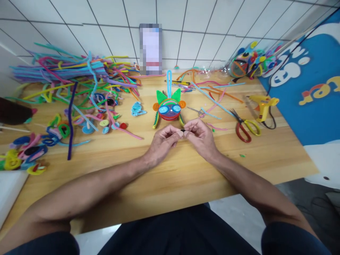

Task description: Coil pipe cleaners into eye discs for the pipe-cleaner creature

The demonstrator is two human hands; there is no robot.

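Observation:
Fingertips of my left hand [166, 141] and my right hand [200, 138] meet near the middle of the wooden table, both pinching a small black piece [182, 130]. Its kind is too small to make out, and fingers cover most of it. Just beyond them sits a colourful pipe-cleaner figure [169, 112] with green pointed ears, orange coils at the sides, light blue eyes and a red lower part. A light blue loop [169, 83] rises from its top. Left of the figure lies a coiled light blue pipe-cleaner piece [137, 109].
Scissors [243, 128] and a yellow glue gun [262, 106] lie to the right. Bundled pipe cleaners [61, 69] and finished coils fill the left side. A phone [151, 49] leans on the tiled wall. Clear containers with coloured pieces [251, 63] stand at the back right.

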